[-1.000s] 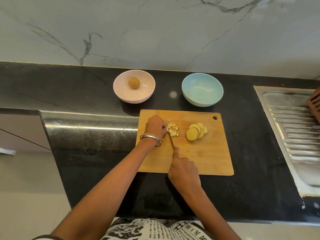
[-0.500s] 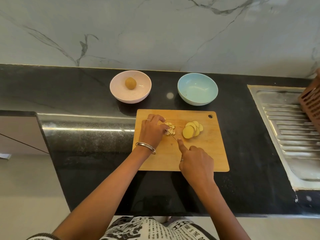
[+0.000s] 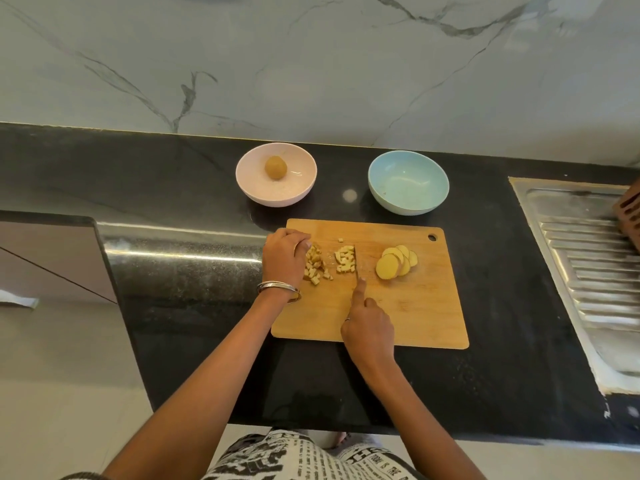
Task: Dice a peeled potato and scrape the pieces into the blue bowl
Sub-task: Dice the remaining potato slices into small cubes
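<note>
On the wooden cutting board [image 3: 415, 317] lie two heaps of diced potato, one [image 3: 316, 264] against my left hand [image 3: 284, 260] and one [image 3: 346, 259] beside the knife blade [image 3: 355, 263]. A fan of potato slices [image 3: 396, 262] sits to the right. My right hand [image 3: 369, 323] grips the knife handle, index finger stretched along the blade's back. My left hand rests on the board with its fingers curled next to the left heap. The blue bowl [image 3: 408, 181] stands behind the board with nothing in it.
A pink bowl [image 3: 276, 174] holding a whole potato [image 3: 276, 166] stands behind the board at the left. A steel sink drainboard [image 3: 588, 265] lies to the right, with a brown crate [image 3: 631, 216] at its edge. The black counter's front edge is near my body.
The diced pile has been split: my left hand drew part of it leftward, while the knife moved to the right side of the remaining heap.
</note>
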